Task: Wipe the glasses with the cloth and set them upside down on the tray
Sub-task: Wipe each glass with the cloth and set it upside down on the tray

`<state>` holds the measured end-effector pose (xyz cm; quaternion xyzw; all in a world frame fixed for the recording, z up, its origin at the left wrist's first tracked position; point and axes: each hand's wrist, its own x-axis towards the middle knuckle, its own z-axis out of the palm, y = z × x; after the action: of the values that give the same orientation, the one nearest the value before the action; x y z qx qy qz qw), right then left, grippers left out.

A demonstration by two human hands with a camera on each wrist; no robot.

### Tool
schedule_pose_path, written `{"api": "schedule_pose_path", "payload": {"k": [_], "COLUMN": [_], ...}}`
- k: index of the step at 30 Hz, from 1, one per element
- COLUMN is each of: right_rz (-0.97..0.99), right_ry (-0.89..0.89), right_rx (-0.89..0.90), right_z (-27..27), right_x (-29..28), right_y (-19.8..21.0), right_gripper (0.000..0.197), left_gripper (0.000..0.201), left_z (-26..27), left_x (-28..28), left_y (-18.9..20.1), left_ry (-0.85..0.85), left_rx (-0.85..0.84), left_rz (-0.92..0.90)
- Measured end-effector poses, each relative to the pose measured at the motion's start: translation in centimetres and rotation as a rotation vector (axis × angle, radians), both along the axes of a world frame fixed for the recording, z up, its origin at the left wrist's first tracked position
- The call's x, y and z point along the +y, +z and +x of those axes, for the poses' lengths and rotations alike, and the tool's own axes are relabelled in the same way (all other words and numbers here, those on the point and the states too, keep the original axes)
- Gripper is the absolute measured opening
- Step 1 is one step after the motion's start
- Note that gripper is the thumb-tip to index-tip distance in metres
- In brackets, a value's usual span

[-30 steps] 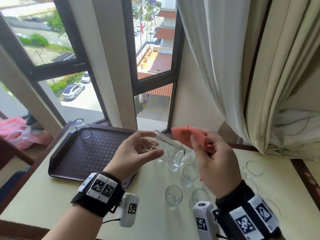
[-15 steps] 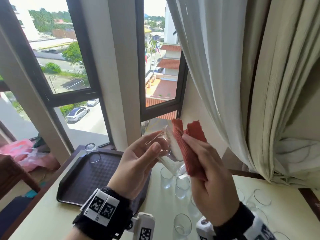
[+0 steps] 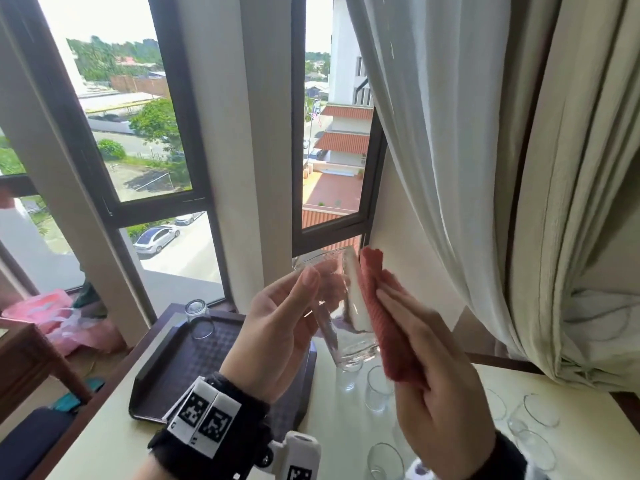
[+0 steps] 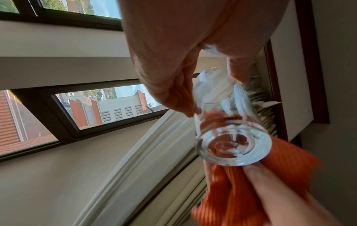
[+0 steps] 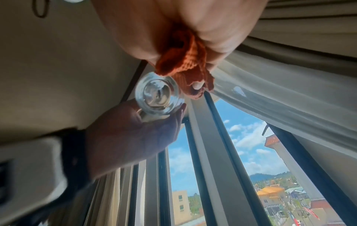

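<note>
A clear, smooth-walled glass (image 3: 341,306) with a thick round base is held up in front of the window, tilted, base toward the camera and rim away. The left hand (image 3: 280,336) grips it, thumb on the near wall and fingers curled round the far side. The right hand (image 3: 440,403) holds a ribbed, knitted orange-red cloth (image 3: 388,317) and presses it against the glass's right side with nearly straight fingers; in the right wrist view the cloth is bunched between thumb and palm. Below, a dark brown rectangular tray (image 3: 207,355) with a raised rim and a dimpled grid floor sits on a pale cream table (image 3: 114,441); 1 glass (image 3: 199,318) stands upside down at its far left corner. Other clear glasses (image 3: 377,389) stand on the table to the right, partly hidden behind the right hand and hard to count. A white sheer curtain (image 3: 450,150) hangs at right.
</note>
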<state>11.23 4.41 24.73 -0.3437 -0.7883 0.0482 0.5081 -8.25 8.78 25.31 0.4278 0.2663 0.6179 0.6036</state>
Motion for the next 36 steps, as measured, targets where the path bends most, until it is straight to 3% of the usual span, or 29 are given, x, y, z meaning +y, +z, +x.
{"api": "schedule_pose_path", "payload": {"k": [5,10,13,16,19,23,25,28,30,33,36], "right_rz": [0.046,0.144,0.123,0.040,-0.023,0.014,0.030,0.057,0.095,0.100,0.040], "right_ry": [-0.046,-0.025,-0.025,-0.007,0.024,0.023,0.033,0.050,0.035,-0.011,-0.027], "right_rx": [-0.026,-0.250,-0.204,-0.050,0.046,-0.077,-0.153,-0.241,-0.298,-0.307,-0.196], "right_z": [-1.3,-0.9,0.0,0.1,0.0,-0.3,-0.7,-0.9,-0.7,0.1,0.8], "right_x": [1.0,-1.1,-1.4,-0.2,1.2,1.9,1.4,-0.4,-1.9,-2.8,-1.4], "right_y": [3.1,0.7,-0.5,0.1,2.2,3.6,3.1,1.3,-0.1,-1.9,-2.3], "right_gripper": [0.052,0.050,0.044,0.044,0.044,0.051,0.053,0.053,0.054,0.048,0.042], "left_gripper": [0.072,0.058,0.071,0.081,0.067,0.050,0.058,0.086,0.086,0.090,0.097], "left_z": [1.0,-0.3,-0.8,-0.4,0.9,2.4,2.6,2.4,2.2,1.9,2.3], "left_x": [-0.3,0.0,0.2,0.2,0.0,-0.2,-0.4,-0.2,0.2,0.7,0.7], "left_y": [0.6,1.0,0.8,0.3,0.2,0.6,0.8,0.5,0.3,-0.3,-0.4], "left_ry": [0.019,-0.020,0.002,-0.025,-0.028,-0.129,-0.244,-0.326,-0.361,-0.181,-0.126], "left_rx": [0.032,0.004,0.053,0.020,-0.047,-0.153,-0.246,-0.250,-0.268,-0.092,-0.106], "left_rz": [0.037,0.063,0.040,0.000,-0.049,-0.185,-0.236,-0.311,-0.340,-0.372,-0.318]}}
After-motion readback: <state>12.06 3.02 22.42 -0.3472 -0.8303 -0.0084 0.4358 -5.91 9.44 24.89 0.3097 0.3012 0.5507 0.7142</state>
